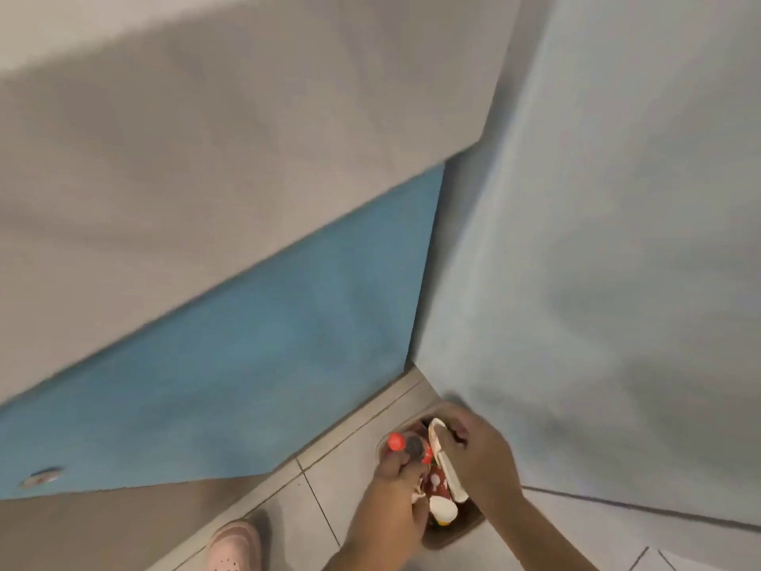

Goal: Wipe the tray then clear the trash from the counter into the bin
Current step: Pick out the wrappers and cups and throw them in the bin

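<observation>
While both hands hover over the bin (442, 539), left hand (397, 473) grips bottle (412, 445), right hand (479, 451) grips wrapper (447, 467); binning step; next, let go.

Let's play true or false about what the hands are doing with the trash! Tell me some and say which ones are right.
1. The left hand holds a bottle with a red cap. True.
2. The bin stands on a table. False: it sits on the tiled floor.
3. The right hand is over the bin. True.
4. The wall behind is partly green. False: it is partly blue.
5. A pink shoe shows at the bottom. True.
</observation>
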{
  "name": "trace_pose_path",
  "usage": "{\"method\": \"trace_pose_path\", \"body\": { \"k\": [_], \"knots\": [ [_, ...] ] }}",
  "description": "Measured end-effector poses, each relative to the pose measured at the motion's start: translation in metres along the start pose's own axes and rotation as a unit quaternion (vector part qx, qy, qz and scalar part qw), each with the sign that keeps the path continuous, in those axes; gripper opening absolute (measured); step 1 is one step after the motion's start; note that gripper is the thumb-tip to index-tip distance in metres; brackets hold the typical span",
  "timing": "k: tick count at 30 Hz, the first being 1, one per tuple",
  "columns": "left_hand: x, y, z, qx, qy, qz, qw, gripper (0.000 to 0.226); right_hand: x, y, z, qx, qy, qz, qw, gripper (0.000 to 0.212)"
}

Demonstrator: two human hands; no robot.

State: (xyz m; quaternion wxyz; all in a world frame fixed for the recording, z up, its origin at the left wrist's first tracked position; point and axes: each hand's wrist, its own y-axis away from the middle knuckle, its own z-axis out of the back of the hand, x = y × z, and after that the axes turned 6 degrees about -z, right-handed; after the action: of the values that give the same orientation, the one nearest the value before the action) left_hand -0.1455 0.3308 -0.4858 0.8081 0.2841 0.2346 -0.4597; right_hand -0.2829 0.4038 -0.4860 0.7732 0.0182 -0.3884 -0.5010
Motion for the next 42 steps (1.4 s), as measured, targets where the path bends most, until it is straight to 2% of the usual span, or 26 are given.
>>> {"method": "trace_pose_path", "body": {
  "k": [2,5,8,10,12,14,18,24,30,36,39,40,42],
  "knots": [
    [-0.025,0.015,0.047,-0.088,0.048,-0.023,0.995,0.046,0.042,0.021,0.033,-0.018,-0.047,0.035,0.998,0.011],
    [-0.072,0.038,0.125,-0.229,0.057,-0.075,0.969,0.033,0.109,0.056,0.076,-0.069,-0.116,0.114,0.984,0.018],
    [-0.117,0.066,0.203,-0.342,0.026,-0.156,0.926,0.023,0.183,0.098,0.113,-0.179,-0.19,0.213,0.942,0.012],
    [-0.136,0.083,0.253,-0.401,0.038,-0.193,0.894,0.017,0.231,0.126,0.135,-0.214,-0.258,0.274,0.901,0.009],
    [-0.148,0.101,0.302,-0.471,0.043,-0.205,0.857,0.012,0.278,0.15,0.156,-0.2,-0.318,0.331,0.865,0.012],
    [-0.154,0.12,0.351,-0.508,0.04,-0.208,0.835,0.015,0.325,0.169,0.17,-0.147,-0.339,0.365,0.854,0.017],
    [-0.145,0.143,0.439,-0.519,0.066,-0.135,0.842,0.017,0.421,0.186,0.183,-0.053,-0.277,0.385,0.879,0.021],
    [-0.079,0.143,0.557,-0.517,0.052,-0.03,0.854,0.019,0.545,0.166,0.155,-0.035,-0.198,0.411,0.889,0.019],
    [0.007,0.133,0.666,-0.512,0.05,0.065,0.855,0.017,0.65,0.125,0.108,-0.009,-0.087,0.394,0.915,0.007],
    [0.077,0.1,0.734,-0.406,0.035,0.163,0.899,0.021,0.726,0.07,0.059,-0.023,0.053,0.387,0.92,0.023],
    [0.099,0.074,0.744,-0.29,-0.008,0.212,0.933,0.015,0.752,0.036,0.034,-0.024,0.117,0.384,0.916,0.034],
    [0.102,0.067,0.744,-0.25,-0.019,0.223,0.942,0.017,0.759,0.025,0.027,-0.017,0.142,0.383,0.912,0.038],
    [0.108,0.052,0.737,-0.197,-0.034,0.231,0.952,0.038,0.769,0.005,0.015,0.008,0.205,0.38,0.902,0.042]
  ]
}}
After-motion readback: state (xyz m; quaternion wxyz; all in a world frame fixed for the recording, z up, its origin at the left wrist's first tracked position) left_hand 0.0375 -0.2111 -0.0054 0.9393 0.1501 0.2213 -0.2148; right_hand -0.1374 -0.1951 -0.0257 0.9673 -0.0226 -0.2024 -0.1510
